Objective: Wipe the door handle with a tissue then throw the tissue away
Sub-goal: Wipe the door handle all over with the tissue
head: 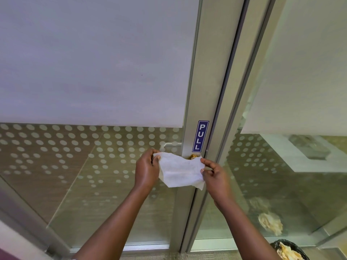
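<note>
A white tissue (179, 169) is stretched flat between both my hands in front of the glass door's metal frame (201, 91). My left hand (146, 168) pinches its left edge and my right hand (214, 172) pinches its right edge. Just above the tissue's top edge a brass part of the door handle (194, 157) shows; the rest of the handle is hidden behind the tissue. A white lever (170, 145) is visible through the glass on the far side of the door.
A blue PULL sticker (200, 136) sits on the frame above the handle. A black-lined waste bin (288, 250) with crumpled paper stands at the bottom right. Frosted, dotted glass panels flank the frame.
</note>
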The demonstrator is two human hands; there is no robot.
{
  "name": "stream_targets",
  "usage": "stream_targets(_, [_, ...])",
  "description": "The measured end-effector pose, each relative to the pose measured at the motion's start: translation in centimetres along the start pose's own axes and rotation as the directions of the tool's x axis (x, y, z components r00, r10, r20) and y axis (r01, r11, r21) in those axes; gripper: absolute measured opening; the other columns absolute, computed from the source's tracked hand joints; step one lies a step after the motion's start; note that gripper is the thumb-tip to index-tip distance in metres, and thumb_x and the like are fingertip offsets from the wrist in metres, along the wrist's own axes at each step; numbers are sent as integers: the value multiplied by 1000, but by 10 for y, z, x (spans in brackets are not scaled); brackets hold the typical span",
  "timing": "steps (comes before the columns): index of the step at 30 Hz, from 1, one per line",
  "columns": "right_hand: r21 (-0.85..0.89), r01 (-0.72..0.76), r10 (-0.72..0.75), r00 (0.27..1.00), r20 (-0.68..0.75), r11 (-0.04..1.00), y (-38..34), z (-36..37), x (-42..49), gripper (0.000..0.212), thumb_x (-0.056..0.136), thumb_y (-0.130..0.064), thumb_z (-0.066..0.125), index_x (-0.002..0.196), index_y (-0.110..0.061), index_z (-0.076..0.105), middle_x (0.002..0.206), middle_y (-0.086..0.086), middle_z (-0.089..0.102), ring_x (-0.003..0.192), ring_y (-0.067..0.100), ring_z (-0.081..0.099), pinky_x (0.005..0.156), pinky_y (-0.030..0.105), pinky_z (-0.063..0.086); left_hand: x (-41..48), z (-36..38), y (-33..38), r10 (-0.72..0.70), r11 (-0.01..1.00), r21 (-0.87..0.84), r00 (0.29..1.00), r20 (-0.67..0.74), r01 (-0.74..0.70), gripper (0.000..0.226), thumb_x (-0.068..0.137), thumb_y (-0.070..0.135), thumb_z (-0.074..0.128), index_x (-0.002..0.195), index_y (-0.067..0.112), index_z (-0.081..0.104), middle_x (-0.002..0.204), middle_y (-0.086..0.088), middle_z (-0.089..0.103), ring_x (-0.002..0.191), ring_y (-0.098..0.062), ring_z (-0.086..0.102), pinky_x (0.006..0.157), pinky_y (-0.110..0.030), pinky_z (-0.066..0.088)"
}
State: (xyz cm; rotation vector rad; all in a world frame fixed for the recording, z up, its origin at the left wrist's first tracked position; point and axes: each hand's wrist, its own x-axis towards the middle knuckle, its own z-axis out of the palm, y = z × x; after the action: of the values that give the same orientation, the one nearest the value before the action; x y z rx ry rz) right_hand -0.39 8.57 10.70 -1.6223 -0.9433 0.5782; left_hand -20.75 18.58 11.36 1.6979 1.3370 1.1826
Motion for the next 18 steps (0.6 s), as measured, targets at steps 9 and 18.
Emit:
stream_targets(9, [-243,95,-94,995,15,965,4,5,0,38,96,-8,59,133,-13,61,115,9,62,89,16,62,74,20,45,-2,7,-7,87,989,122,996,-8,-85,15,104,2,57,106,15,63,95,1,67,84,-19,64,66,-37,52])
stream_targets(18, [-338,125,-121,992,33,933,14,6,-1,35,93,-12,63,128,-14,66,117,2,60,83,2,63,71,15,47,-3,6,-24,132,952,279,991,-8,-124,17,100,1,58,100,17,64,95,9,60,78,-13,55,62,-32,45])
